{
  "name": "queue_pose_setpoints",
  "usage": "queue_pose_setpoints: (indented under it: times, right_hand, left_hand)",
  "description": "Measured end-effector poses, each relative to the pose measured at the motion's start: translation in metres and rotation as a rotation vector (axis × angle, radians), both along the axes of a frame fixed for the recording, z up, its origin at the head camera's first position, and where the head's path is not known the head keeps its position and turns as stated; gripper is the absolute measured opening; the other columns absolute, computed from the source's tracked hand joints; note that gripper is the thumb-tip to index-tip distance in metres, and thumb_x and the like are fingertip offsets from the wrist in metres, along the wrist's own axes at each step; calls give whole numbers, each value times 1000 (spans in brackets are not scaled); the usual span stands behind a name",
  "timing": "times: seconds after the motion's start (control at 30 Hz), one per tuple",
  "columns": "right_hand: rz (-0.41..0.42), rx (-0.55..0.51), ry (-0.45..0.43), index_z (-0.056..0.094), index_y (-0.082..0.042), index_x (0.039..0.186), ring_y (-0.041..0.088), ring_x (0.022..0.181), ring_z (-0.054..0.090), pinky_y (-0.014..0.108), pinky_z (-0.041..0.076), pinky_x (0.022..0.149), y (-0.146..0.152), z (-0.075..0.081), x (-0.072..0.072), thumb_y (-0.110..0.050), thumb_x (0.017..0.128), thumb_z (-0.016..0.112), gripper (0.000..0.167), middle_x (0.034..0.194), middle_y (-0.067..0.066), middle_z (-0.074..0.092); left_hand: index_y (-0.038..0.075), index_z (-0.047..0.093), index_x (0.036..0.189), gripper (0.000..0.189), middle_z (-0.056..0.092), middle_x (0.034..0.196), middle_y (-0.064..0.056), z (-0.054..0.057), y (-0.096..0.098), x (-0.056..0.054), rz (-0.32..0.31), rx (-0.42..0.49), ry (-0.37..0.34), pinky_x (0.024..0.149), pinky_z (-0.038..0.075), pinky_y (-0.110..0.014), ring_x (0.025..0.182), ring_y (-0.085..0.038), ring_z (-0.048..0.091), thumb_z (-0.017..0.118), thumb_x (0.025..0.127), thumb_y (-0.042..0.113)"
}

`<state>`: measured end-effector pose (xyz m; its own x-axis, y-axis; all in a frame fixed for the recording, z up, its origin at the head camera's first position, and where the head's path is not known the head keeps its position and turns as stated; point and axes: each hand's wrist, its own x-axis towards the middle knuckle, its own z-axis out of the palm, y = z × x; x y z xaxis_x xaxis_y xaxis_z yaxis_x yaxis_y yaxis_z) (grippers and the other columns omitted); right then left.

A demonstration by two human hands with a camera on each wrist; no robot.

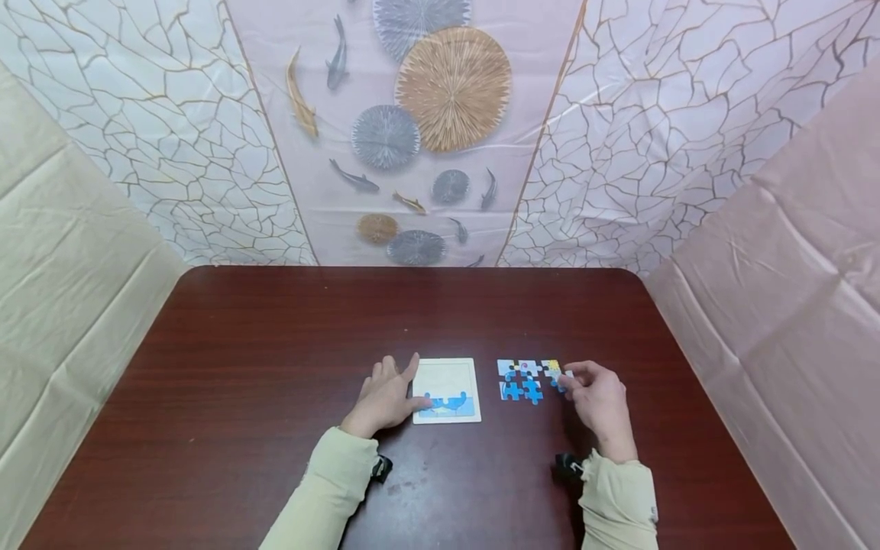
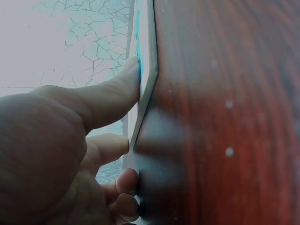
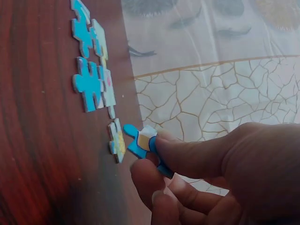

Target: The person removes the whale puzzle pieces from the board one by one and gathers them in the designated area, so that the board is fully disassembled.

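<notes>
1. I have the left hand point(image 1: 385, 397) spread, thumb resting on the blue bottom row point(image 1: 451, 406) in the puzzle tray point(image 1: 443, 376); a sideways shove could skid the tray or unseat that row. The hand partly hides the tray's left edge.
2. The right hand point(image 1: 600, 399) pinches a jigsaw piece point(image 3: 144, 142) above the desk point(image 1: 261, 344), well right of the tray. A slack pinch could drop it; fingertips cover some of its outline, so I might misjudge its orientation.
3. Just beside it lie loose pieces point(image 1: 532, 391); a low sweep could scatter them. Their prints are too small for me to read.
</notes>
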<state>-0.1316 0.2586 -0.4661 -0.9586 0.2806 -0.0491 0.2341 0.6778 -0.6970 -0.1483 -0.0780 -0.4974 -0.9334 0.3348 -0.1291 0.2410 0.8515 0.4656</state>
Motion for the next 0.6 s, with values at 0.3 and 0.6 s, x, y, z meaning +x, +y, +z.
queue_pose_setpoints:
  times: [0.3, 0.6]
  right_hand:
    - [-62, -54, -91, 63, 4, 113, 21, 73, 69, 29, 47, 58, -2, -8, -3, -13, 90, 69, 29, 87, 14, 69]
    - [-85, 86, -95, 68, -3, 104, 23, 74, 60, 35, 44, 61, 1, -13, -1, -25, 87, 73, 28, 83, 8, 67]
  left_hand:
    - [15, 31, 154, 85, 38, 99, -11, 0, 0, -1, 6, 5, -7, 65, 27, -32, 83, -23, 32, 69, 86, 50]
    - [15, 30, 154, 85, 38, 100, -11, 0, 0, 0, 7, 0, -11, 65, 27, -32, 83, -23, 31, 69, 86, 50]
